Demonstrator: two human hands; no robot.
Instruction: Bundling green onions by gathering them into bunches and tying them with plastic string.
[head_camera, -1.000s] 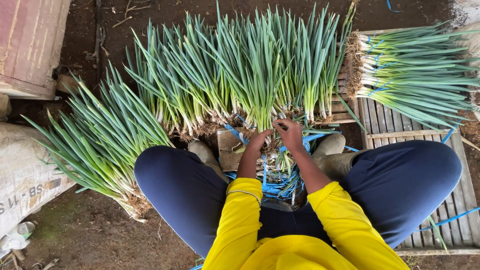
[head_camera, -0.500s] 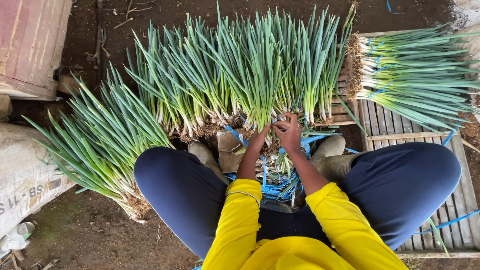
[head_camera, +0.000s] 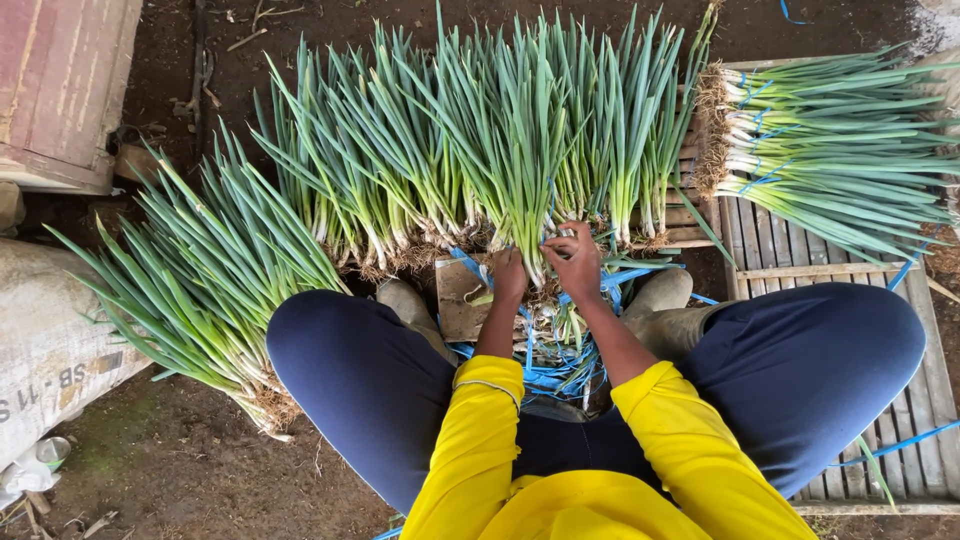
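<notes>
I sit with knees apart, in dark blue trousers and yellow sleeves. Both hands meet at the root end of a bunch of green onions (head_camera: 520, 170) standing in front of me. My left hand (head_camera: 508, 275) grips the white stalks near the roots. My right hand (head_camera: 574, 260) is closed around the same bunch, pinching a blue plastic strip (head_camera: 610, 280) at the stalks. More blue strips (head_camera: 555, 370) lie tangled between my boots (head_camera: 665, 295).
Onion bunches fan out in a row ahead. Another bunch (head_camera: 200, 290) lies on the left, and tied bunches (head_camera: 840, 150) rest on a wooden slat pallet (head_camera: 790, 260) at the right. A white sack (head_camera: 50, 350) sits far left, a reddish box (head_camera: 60, 90) top left. Bare dirt floor.
My hands have shifted a little at the bunch's root end, the right hand moving slightly up and over the stalks. The onion piles stay put.
</notes>
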